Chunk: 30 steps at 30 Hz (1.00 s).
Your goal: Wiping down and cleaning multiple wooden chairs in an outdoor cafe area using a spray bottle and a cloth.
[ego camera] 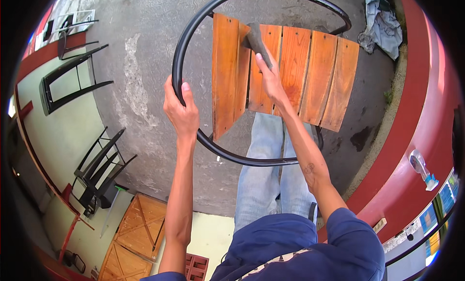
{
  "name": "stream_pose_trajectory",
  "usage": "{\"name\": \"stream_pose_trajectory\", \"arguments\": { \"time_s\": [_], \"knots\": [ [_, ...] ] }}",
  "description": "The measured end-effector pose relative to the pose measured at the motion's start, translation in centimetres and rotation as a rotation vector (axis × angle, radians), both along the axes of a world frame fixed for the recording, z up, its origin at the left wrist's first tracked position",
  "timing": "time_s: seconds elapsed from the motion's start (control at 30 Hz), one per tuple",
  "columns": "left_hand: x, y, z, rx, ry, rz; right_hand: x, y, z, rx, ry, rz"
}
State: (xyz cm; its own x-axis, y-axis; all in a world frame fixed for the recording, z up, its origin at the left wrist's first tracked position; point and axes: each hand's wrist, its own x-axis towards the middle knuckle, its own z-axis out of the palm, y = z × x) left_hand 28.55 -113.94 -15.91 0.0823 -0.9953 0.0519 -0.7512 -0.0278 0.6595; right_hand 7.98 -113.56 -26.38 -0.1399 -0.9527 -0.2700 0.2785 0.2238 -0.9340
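Before me stands a chair with varnished wooden slats (296,68) and a black metal tube frame (214,145). My left hand (181,108) grips the bent tube on the left, thumb lying over it. A dark grey folded piece (258,43) is held in my right hand (270,76); whether it is cloth or sandpaper I cannot tell. Its upper end touches the chair's slats where the upright backrest (227,70) meets the seat. The slats show wood grain and small dark screw holes. Part of the tube passes behind my right forearm.
Black metal chair frames (74,79) stand along the pale wall at left, with a broom (114,197) near a wooden door (136,237). A crumpled grey cloth (381,23) lies at upper right. A clear bottle (421,166) rests by the red wall.
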Motion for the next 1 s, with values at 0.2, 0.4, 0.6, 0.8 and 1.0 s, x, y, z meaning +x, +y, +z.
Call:
{"name": "stream_pose_trajectory", "arguments": {
  "time_s": [0.2,0.4,0.6,0.8,1.0],
  "knots": [
    [0.6,-0.1,-0.5,0.027,0.020,-0.004,8.9,2.8,4.8,-0.195,0.330,0.136],
    [0.9,0.3,-0.1,0.031,0.050,-0.004,10.3,14.0,7.0,-0.006,0.171,0.495],
    [1.2,0.5,-0.7,0.050,0.037,-0.020,9.1,2.0,3.8,-0.170,0.418,0.191],
    [-0.2,-0.2,-0.3,0.059,0.060,0.002,6.1,-7.7,2.5,-0.217,0.359,-0.020],
    [0.5,0.2,-0.3,0.068,0.021,0.012,11.6,10.1,7.6,-0.059,0.298,0.328]
  ]
}}
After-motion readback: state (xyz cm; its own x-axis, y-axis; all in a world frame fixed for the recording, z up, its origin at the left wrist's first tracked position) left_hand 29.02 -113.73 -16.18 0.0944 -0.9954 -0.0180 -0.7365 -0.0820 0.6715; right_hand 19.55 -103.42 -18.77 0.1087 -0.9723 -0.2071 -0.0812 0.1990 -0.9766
